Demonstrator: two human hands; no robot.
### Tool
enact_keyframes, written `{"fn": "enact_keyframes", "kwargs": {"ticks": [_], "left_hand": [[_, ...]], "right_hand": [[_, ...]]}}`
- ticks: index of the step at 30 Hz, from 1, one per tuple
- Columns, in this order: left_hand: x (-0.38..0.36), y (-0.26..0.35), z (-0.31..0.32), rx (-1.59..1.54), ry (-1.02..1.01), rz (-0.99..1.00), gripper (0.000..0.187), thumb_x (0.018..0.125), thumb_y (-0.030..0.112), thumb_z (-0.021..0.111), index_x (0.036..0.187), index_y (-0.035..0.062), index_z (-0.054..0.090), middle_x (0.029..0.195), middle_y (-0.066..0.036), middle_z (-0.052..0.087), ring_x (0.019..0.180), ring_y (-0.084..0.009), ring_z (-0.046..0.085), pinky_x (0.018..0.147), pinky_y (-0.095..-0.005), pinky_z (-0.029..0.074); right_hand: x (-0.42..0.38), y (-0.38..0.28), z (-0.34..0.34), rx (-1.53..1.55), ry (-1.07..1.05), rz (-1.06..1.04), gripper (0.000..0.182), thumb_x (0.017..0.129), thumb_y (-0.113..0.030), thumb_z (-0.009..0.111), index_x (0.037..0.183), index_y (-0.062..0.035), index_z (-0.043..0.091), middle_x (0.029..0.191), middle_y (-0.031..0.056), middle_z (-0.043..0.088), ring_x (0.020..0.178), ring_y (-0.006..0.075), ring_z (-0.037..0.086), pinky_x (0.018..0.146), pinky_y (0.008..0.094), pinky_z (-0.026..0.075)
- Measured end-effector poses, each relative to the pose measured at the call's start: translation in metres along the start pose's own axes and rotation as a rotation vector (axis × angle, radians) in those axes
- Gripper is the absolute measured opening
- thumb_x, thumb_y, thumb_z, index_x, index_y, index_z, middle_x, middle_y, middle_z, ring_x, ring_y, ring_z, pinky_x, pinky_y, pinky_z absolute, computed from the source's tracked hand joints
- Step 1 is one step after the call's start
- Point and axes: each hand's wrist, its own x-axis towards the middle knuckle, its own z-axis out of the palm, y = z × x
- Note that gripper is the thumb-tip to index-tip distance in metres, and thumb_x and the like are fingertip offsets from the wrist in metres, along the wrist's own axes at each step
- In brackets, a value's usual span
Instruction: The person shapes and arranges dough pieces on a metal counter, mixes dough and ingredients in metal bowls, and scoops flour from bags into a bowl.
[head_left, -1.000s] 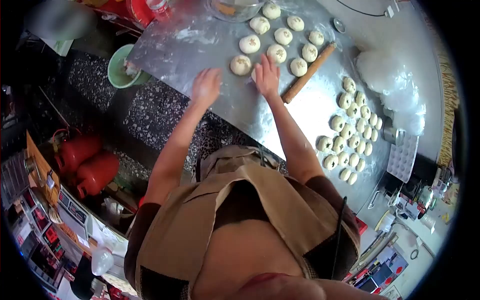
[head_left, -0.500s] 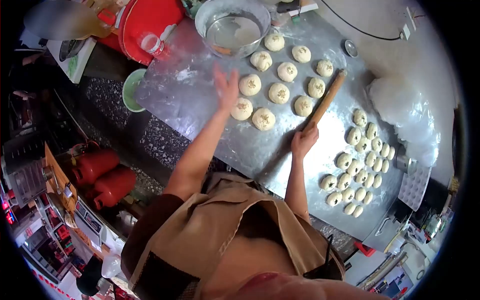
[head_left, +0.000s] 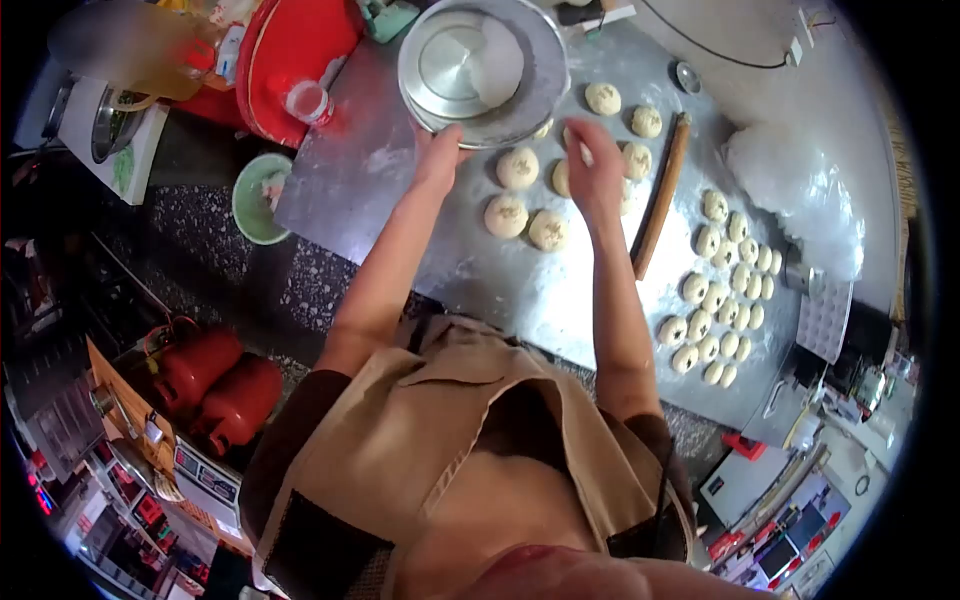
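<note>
My left hand [head_left: 438, 158] grips the near rim of a large metal bowl [head_left: 548, 95], which is tilted and holds some white flour. My right hand [head_left: 595, 172] is over the round dough buns [head_left: 517, 168], its fingers curled; what is between them, if anything, is hidden. Several buns with speckled tops sit around and partly under it. The wooden rolling pin [head_left: 662, 195] lies on the metal table to the right of my right hand, untouched.
Several small filled dough pieces [head_left: 714, 296] lie on the right of the metal table [head_left: 460, 270]. Beyond them are a plastic bag [head_left: 800, 200] and a white tray [head_left: 826, 318]. A red tub [head_left: 290, 60] and a green basin [head_left: 262, 225] stand at the left.
My left hand has moved up and taken hold of the bowl, which is now tilted. My right hand has let go of the rolling pin and moved up over the buns.
</note>
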Motion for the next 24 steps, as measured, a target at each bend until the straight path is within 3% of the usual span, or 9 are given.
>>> {"fn": "enact_keyframes", "kwargs": {"ticks": [3, 4, 7, 11, 13, 17, 19, 21, 24], "left_hand": [[-0.033, 0.033, -0.013, 0.210, -0.005, 0.053, 0.061, 0.070, -0.001, 0.045, 0.127, 0.0094, 0.023, 0.111, -0.013, 0.045, 0.093, -0.0266, 0.054, 0.071, -0.0395, 0.053], [-0.035, 0.039, -0.022, 0.208, -0.108, 0.017, 0.089, 0.070, 0.000, 0.047, 0.137, 0.0131, -0.009, 0.130, -0.018, 0.029, 0.108, -0.0290, 0.045, 0.080, -0.0397, 0.047], [-0.030, 0.036, -0.046, 0.447, -0.142, 0.298, 0.086, 0.069, 0.000, 0.047, 0.136, 0.0024, -0.006, 0.134, -0.021, 0.024, 0.118, -0.0311, 0.037, 0.096, -0.0354, 0.034], [-0.043, 0.048, -0.053, 0.432, -0.151, 0.336, 0.084, 0.067, -0.001, 0.047, 0.134, -0.0055, -0.004, 0.137, -0.024, 0.018, 0.125, -0.0309, 0.027, 0.103, -0.0290, 0.019], [-0.045, 0.046, -0.056, 0.523, -0.123, 0.381, 0.085, 0.067, -0.001, 0.047, 0.135, -0.0048, -0.005, 0.136, -0.026, 0.020, 0.125, -0.0321, 0.027, 0.102, -0.0302, 0.021], [-0.039, 0.028, -0.073, 0.357, -0.150, 0.324, 0.087, 0.066, -0.004, 0.047, 0.135, -0.0049, -0.005, 0.134, -0.025, 0.023, 0.122, -0.0297, 0.032, 0.102, -0.0308, 0.022], [-0.038, 0.027, -0.078, 0.294, -0.139, 0.174, 0.086, 0.067, -0.006, 0.048, 0.136, 0.0015, -0.003, 0.130, -0.022, 0.029, 0.114, -0.0297, 0.041, 0.084, -0.0316, 0.046], [-0.038, 0.031, -0.078, 0.215, -0.098, 0.103, 0.055, 0.075, -0.004, 0.044, 0.127, 0.0008, 0.027, 0.119, -0.020, 0.042, 0.099, -0.0326, 0.053, 0.071, -0.0422, 0.054], [-0.040, 0.056, -0.085, 0.225, -0.179, 0.012, 0.055, 0.074, -0.003, 0.043, 0.127, -0.0003, 0.027, 0.120, -0.020, 0.041, 0.101, -0.0347, 0.052, 0.074, -0.0457, 0.052]], "right_hand": [[0.049, -0.010, 0.066, -0.328, -0.193, -0.225, 0.021, 0.082, -0.010, 0.047, 0.100, -0.0064, 0.056, 0.093, 0.0160, 0.057, 0.088, 0.0321, 0.056, 0.071, 0.0383, 0.047], [0.059, -0.002, 0.087, -0.482, -0.175, -0.330, 0.023, 0.083, -0.012, 0.046, 0.104, -0.0074, 0.055, 0.096, 0.0164, 0.057, 0.090, 0.0333, 0.055, 0.072, 0.0380, 0.048], [0.072, 0.019, 0.126, -0.717, -0.386, -0.124, 0.035, 0.081, -0.028, 0.052, 0.111, -0.0099, 0.051, 0.106, 0.0179, 0.054, 0.096, 0.0360, 0.053, 0.078, 0.0376, 0.047], [0.038, 0.020, 0.163, -0.684, -0.532, -0.016, 0.051, 0.072, -0.039, 0.061, 0.113, -0.0108, 0.053, 0.111, 0.0185, 0.054, 0.099, 0.0338, 0.054, 0.083, 0.0374, 0.045], [0.019, -0.011, 0.170, -0.422, -0.671, 0.214, 0.053, 0.064, -0.041, 0.066, 0.100, -0.0019, 0.059, 0.101, 0.0206, 0.059, 0.095, 0.0330, 0.056, 0.083, 0.0369, 0.045], [0.002, 0.000, 0.200, -0.343, -0.598, 0.127, 0.039, 0.062, -0.028, 0.069, 0.091, -0.0023, 0.064, 0.091, 0.0159, 0.063, 0.082, 0.0281, 0.061, 0.075, 0.0340, 0.047], [0.001, 0.003, 0.193, 0.192, -0.645, 0.591, 0.034, 0.061, -0.020, 0.071, 0.090, -0.0035, 0.065, 0.081, 0.0070, 0.064, 0.072, 0.0165, 0.059, 0.067, 0.0288, 0.046], [0.000, -0.037, 0.153, 0.582, -0.454, 0.790, 0.022, 0.069, -0.011, 0.067, 0.089, -0.0024, 0.064, 0.076, 0.0018, 0.061, 0.069, 0.0095, 0.054, 0.061, 0.0249, 0.043], [-0.012, -0.055, 0.086, 0.860, -0.282, 0.776, 0.024, 0.072, -0.008, 0.064, 0.095, -0.0006, 0.061, 0.079, 0.0015, 0.060, 0.071, 0.0100, 0.054, 0.061, 0.0244, 0.042]]}}
